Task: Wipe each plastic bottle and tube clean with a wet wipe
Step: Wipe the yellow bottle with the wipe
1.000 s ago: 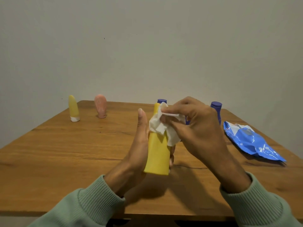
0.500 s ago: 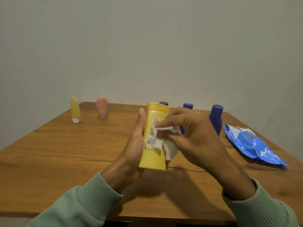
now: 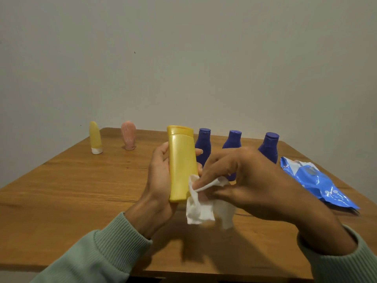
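Observation:
My left hand [image 3: 158, 176] grips a tall yellow bottle [image 3: 181, 162] upright above the wooden table [image 3: 71, 190], its cap on top. My right hand [image 3: 240, 178] pinches a crumpled white wet wipe [image 3: 201, 207] against the bottle's lower right side; most of the wipe hangs below the fingers. Three dark blue bottles [image 3: 203, 145] [image 3: 232, 139] [image 3: 269, 147] stand in a row behind my hands, partly hidden by them. A small yellow tube [image 3: 95, 137] and a pink tube [image 3: 128, 134] stand on their caps at the far left.
A blue wet-wipe pack [image 3: 314, 180] lies flat at the table's right edge. A plain wall rises behind the table. Bare wood stretches across the left and near parts of the tabletop.
My right hand has slid the wipe down the yellow bottle from near the cap to its lower end. The bottle now stands more upright and its cap is uncovered.

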The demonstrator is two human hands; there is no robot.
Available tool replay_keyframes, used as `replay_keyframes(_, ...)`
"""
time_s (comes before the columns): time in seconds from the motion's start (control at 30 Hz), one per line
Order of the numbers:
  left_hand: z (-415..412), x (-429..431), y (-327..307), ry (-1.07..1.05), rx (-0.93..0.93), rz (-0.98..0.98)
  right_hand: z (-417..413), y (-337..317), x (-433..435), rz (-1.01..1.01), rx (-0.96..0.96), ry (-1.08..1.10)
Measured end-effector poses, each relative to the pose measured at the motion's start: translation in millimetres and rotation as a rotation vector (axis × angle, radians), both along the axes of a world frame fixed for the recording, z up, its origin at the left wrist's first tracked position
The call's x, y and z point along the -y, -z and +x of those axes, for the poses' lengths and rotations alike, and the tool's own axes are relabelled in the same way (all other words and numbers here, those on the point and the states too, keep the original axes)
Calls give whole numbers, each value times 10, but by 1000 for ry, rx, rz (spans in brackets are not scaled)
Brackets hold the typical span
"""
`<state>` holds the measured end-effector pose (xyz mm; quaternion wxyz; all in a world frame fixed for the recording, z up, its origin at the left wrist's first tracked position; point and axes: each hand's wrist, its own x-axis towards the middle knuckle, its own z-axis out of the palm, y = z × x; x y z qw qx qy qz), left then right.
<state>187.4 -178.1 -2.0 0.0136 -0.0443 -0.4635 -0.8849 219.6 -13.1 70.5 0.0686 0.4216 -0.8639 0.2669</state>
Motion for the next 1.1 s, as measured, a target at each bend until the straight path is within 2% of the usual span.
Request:
replay_keyframes(0.37,-42,-28,51,48,64,-107,-27,-72,-118,-113,-75,117)
replay_keyframes(0.5,-24,-68,54,-1,17,-128,-70,-23,-85,-137,-44,101)
replay_keyframes(0.67,28,-81,11,-10,-10,-182,-124,46,-42,-96,-41,121)
replay_keyframes(0.8,56,-49,-22,69,50,-175,-157,76,-31,-52,-55,142)
replay_keyframes(0.93,68,-66,-28,116,0,-172,-195,96,-47,-61,-98,160)
replay_keyframes(1.0,96,-99,-48,197,-50,-181,-237,125,-53,-107,-146,184)
replay_keyframes(1.1,126,-151,-54,229,-105,-218,-308,172,-56,-282,-240,241)
